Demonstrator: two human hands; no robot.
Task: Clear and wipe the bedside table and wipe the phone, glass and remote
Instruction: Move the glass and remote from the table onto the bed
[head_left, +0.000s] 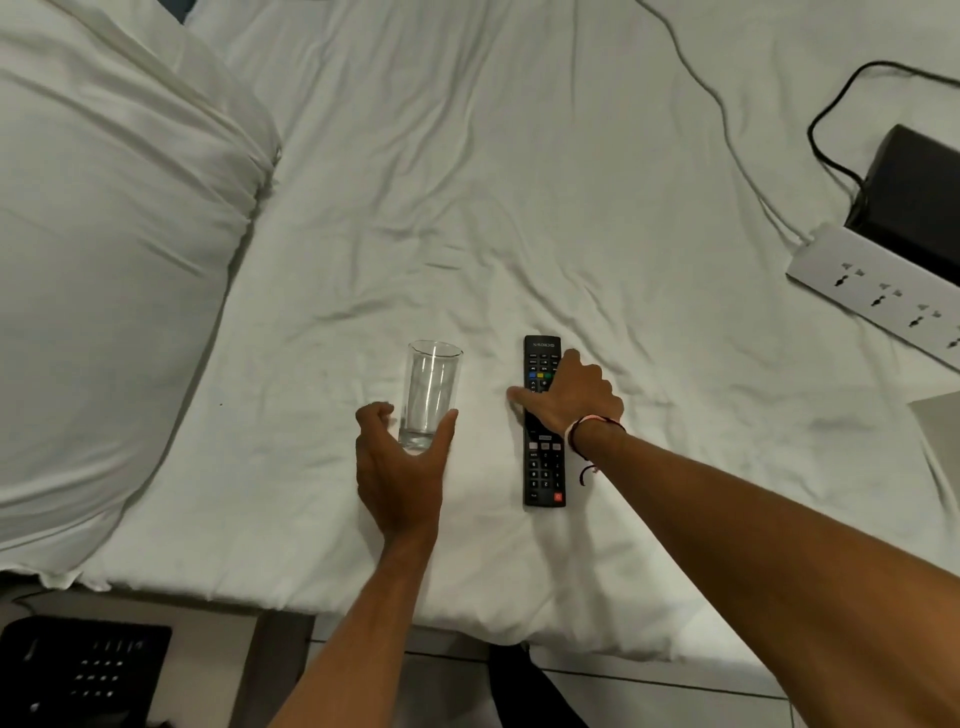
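Note:
A clear empty glass (431, 389) stands upright on the white bed sheet (467, 208). My left hand (400, 467) cups its base, thumb against the right side and curled fingers on the left. A black remote (543, 467) lies flat just to the right, buttons up, pointing away from me. My right hand (571, 397) grips it across the middle, thumb on the left edge and fingers over the right edge. A black desk phone (83, 670) with a keypad sits on the bedside table (208, 654) at the bottom left.
A large white pillow (104, 260) fills the left side. At the right lie a white power strip (878, 291), a black box (919, 197) with a black cable, and a grey flat corner (943, 421). A thin grey cord (722, 109) crosses the sheet.

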